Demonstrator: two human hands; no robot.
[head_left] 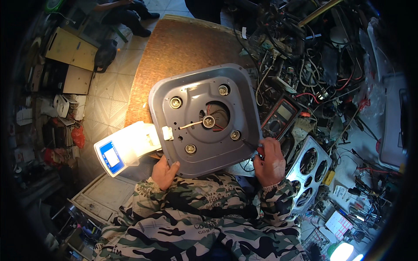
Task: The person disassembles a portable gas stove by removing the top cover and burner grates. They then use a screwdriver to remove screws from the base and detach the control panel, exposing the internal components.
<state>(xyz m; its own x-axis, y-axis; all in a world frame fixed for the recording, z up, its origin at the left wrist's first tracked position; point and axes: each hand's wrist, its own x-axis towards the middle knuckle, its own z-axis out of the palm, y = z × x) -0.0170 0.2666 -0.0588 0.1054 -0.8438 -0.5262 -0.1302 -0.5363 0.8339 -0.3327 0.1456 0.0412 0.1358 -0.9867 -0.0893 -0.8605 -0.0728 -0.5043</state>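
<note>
A square grey metal pan with rounded corners and a raised rim lies tilted in front of me at the near end of the wooden table. Several round metal fittings sit in it, one of them in the middle beside a round opening where red wires show. My left hand grips the pan's near left edge, thumb on the rim. In my closed right hand, at the near right corner, is a red-handled screwdriver; its dark shaft points into the pan. Against the pan's left side is a white plastic housing with a blue panel and display.
A brown wooden tabletop extends beyond the pan. On the right are a multimeter, tangled cables and parts, and a metal plate with round holes. A person's legs show at the far left. Cabinets stand along the left.
</note>
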